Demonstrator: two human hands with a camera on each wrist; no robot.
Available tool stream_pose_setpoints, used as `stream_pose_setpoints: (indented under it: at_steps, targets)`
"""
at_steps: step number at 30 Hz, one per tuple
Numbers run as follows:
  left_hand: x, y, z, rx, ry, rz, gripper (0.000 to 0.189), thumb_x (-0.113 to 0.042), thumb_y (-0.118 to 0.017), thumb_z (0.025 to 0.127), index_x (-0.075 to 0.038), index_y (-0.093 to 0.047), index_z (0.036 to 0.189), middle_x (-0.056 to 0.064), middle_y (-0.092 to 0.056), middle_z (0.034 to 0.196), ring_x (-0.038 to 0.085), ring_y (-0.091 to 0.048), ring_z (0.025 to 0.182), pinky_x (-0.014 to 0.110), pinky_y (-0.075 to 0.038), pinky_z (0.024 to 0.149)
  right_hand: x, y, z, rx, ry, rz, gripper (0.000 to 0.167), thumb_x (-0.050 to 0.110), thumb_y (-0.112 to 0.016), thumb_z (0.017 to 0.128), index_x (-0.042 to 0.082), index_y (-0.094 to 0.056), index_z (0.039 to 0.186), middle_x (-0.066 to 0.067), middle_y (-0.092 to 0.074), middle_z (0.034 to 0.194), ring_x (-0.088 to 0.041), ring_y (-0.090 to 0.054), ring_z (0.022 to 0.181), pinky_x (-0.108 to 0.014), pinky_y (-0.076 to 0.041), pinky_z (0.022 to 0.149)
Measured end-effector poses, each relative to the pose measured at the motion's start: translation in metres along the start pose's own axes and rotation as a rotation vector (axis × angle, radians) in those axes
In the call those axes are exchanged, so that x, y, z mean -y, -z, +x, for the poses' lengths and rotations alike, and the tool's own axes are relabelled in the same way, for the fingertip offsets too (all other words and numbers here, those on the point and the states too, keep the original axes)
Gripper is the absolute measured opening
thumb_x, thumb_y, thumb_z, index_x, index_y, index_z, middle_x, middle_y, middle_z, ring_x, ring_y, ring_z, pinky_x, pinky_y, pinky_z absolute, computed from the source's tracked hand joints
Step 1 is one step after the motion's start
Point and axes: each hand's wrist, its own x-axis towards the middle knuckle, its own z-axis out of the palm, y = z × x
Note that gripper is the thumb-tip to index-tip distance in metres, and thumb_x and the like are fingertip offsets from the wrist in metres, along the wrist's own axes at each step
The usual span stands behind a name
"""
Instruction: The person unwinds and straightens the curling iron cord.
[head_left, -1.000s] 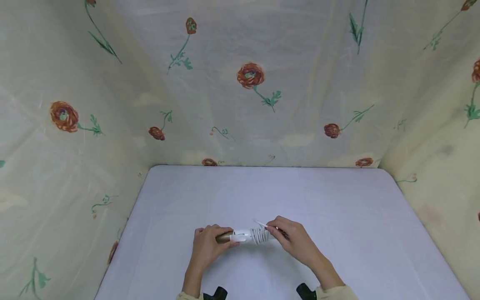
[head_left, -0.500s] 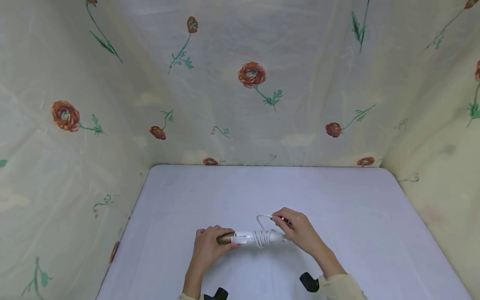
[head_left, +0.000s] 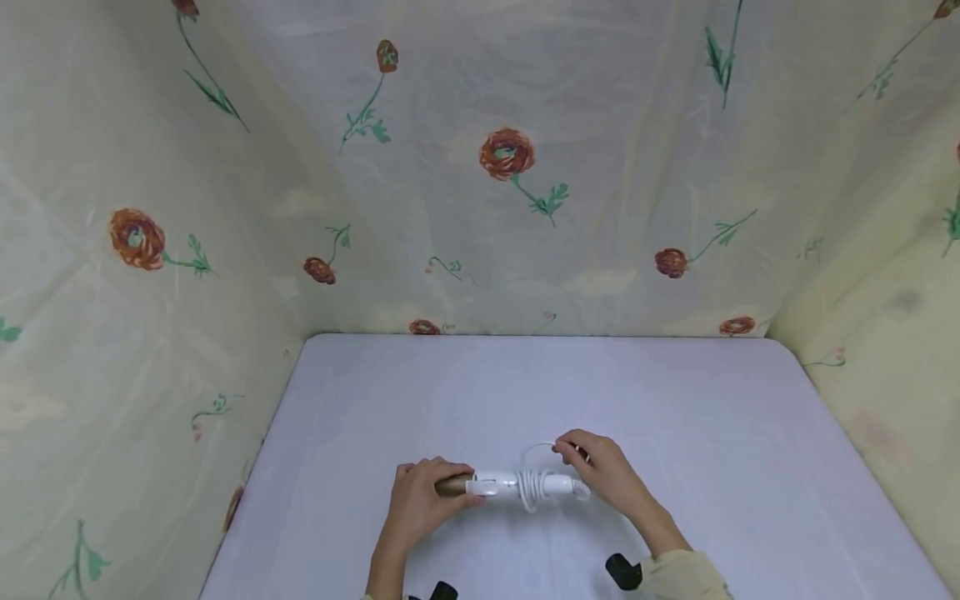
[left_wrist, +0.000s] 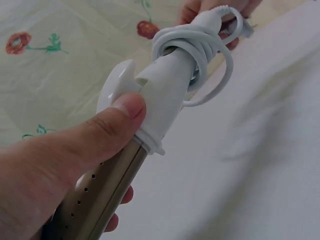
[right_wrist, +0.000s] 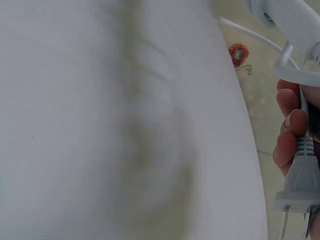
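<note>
A curling iron (head_left: 495, 483) with a white handle and a bronze barrel (left_wrist: 107, 185) is held level over the table in the head view. My left hand (head_left: 423, 500) grips it by the barrel, with the thumb against the white clip lever (left_wrist: 116, 82). Loops of white power cord (head_left: 531, 489) are wound around the handle. Past the handle's right end, my right hand (head_left: 606, 473) pinches the free length of cord. In the right wrist view, the two-pin plug (right_wrist: 300, 182) hangs just below those fingers. From the loops, the cord arcs up to the right hand.
A white-covered table (head_left: 630, 392) lies under both hands. Cream cloth (head_left: 585, 200) printed with red flowers stands behind it and along both sides. Black wrist mounts (head_left: 622, 572) show at the sleeves.
My right hand has moved right and away from the handle, drawing out a curve of cord, then come slightly down. The loops now hang looser. My left hand keeps its grip on the barrel.
</note>
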Motion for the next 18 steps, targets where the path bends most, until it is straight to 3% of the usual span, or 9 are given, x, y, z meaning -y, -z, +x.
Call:
stream_pose_setpoints:
  at_steps: [6, 11, 15, 18]
  targets:
    - [-0.001, 0.000, 0.001, 0.020, 0.009, -0.039, 0.045, -0.064, -0.072, 0.064, -0.036, -0.073, 0.098, -0.017, -0.069, 0.088, 0.004, -0.057, 0.080, 0.035, -0.030, 0.083, -0.011, -0.011, -0.006, 0.057, -0.057, 0.020, 0.016, 0.024, -0.054, 0.096, 0.016, -0.068, 0.094, 0.011, -0.062, 0.076, 0.002, -0.049, 0.063, -0.019, -0.044, 0.059]
    - [0.000, -0.002, 0.002, 0.004, -0.004, -0.044, 0.044, -0.063, -0.072, 0.065, -0.036, -0.072, 0.099, -0.018, -0.069, 0.087, 0.004, -0.057, 0.080, 0.033, -0.028, 0.080, -0.016, -0.020, -0.011, 0.077, -0.033, -0.006, 0.010, 0.019, -0.059, 0.093, 0.016, -0.068, 0.091, 0.008, -0.064, 0.078, 0.001, -0.050, 0.066, -0.020, -0.044, 0.062]
    - [0.000, -0.003, 0.003, -0.010, -0.002, -0.037, 0.046, -0.066, -0.070, 0.065, -0.035, -0.072, 0.099, -0.018, -0.069, 0.087, 0.003, -0.057, 0.080, 0.032, -0.029, 0.080, -0.018, -0.026, -0.015, 0.102, -0.060, 0.009, 0.012, 0.008, -0.065, 0.085, 0.015, -0.068, 0.095, 0.004, -0.070, 0.089, -0.008, -0.062, 0.081, -0.027, -0.051, 0.074]
    - [-0.001, -0.003, 0.004, -0.011, 0.016, -0.033, 0.047, -0.067, -0.070, 0.065, -0.035, -0.072, 0.100, -0.019, -0.068, 0.087, 0.003, -0.057, 0.079, 0.032, -0.029, 0.080, -0.018, -0.032, -0.018, 0.125, -0.170, 0.081, 0.017, 0.008, -0.066, 0.085, 0.014, -0.069, 0.101, 0.000, -0.071, 0.101, -0.019, -0.066, 0.098, -0.038, -0.051, 0.085]
